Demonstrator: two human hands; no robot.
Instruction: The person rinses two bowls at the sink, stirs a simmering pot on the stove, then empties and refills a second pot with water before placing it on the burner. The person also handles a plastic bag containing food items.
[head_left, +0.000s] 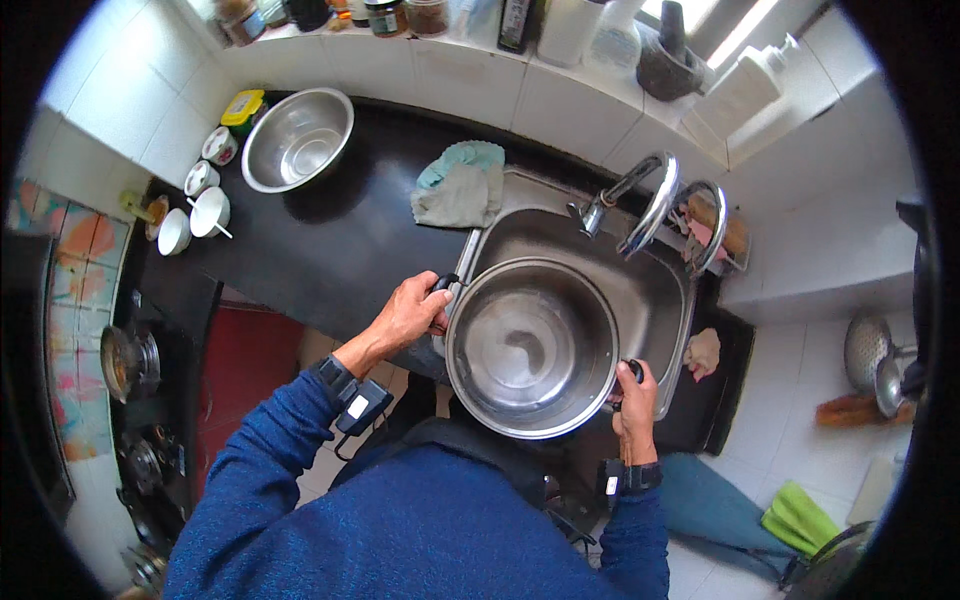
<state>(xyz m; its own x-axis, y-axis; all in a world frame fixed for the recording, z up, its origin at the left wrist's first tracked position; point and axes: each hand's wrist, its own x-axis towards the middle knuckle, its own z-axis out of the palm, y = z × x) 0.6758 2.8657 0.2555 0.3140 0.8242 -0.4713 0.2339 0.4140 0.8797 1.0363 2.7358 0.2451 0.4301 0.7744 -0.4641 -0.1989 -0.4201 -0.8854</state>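
A large stainless steel pot (532, 349) with two black side handles is held between my hands, over the near part of the sink (660, 300). My left hand (412, 311) is closed around the handle on its left side. On the right side, my right hand (634, 401) grips the other handle. The pot's inside faces up and shows a small darker patch at the bottom, perhaps a little water or a reflection. Behind the pot stands a chrome faucet (652, 199) with a curved spout. Folded cloths (461, 187) lie at the sink's back left corner.
A steel basin (298, 140) and several small white bowls (210, 211) stand on the black counter (315, 255). A stove (142, 450) is at the far left. Bottles, jars and a stone mortar (667, 67) line the ledge. A crumpled rag (703, 352) lies right of the sink.
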